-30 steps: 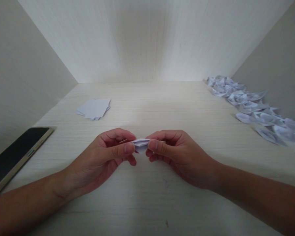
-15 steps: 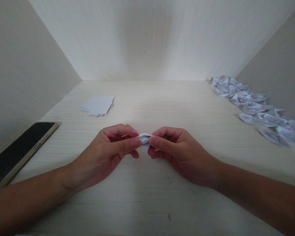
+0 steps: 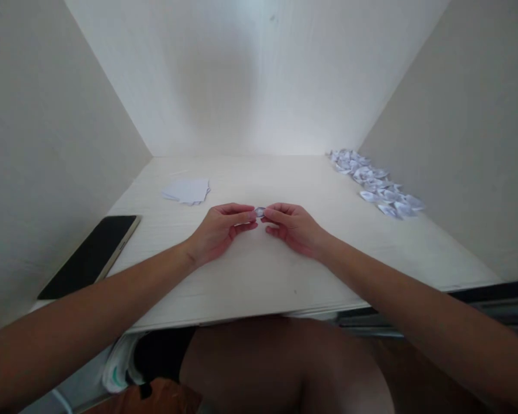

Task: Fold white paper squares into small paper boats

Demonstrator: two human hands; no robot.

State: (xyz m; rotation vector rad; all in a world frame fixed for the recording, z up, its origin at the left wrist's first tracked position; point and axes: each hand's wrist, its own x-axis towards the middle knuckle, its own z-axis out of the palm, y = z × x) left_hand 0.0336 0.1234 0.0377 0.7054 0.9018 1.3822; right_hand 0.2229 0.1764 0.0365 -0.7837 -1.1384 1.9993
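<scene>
My left hand (image 3: pixel 221 228) and my right hand (image 3: pixel 292 226) meet over the middle of a pale wooden desk (image 3: pixel 259 270). Both pinch a small folded white paper piece (image 3: pixel 259 211) between thumb and fingers, one hand at each end. Most of the paper is hidden by the fingertips. Both forearms reach in from the near corners of the view.
A small stack of white paper sheets (image 3: pixel 187 190) lies at the back left. A row of several folded paper pieces (image 3: pixel 376 185) runs along the right wall. A dark phone (image 3: pixel 92 255) lies at the left edge. Walls close in the desk on three sides; my knees show below.
The view has pulled back and tipped down, so the desk's front edge and my legs now show. Both hands keep pinching the paper piece, closer together than before.
</scene>
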